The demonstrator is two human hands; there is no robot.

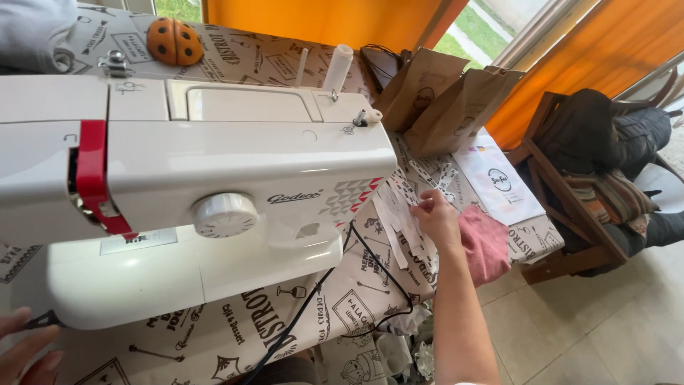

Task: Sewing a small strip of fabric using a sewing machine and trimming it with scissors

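A white sewing machine with a red lever and a round dial stands on a table with a printed cloth. My right hand reaches past the machine's right end and touches several white printed fabric strips lying there, fingers pinched on one of them. A pink cloth lies just right of that hand. My left hand shows at the bottom left corner, fingers spread, beside the machine's base near a dark thread end.
A black cord runs from the machine over the table's front. Two brown paper bags and a white bag sit at the far right. A ladybird-shaped pincushion lies behind. A wooden chair with clothes stands right.
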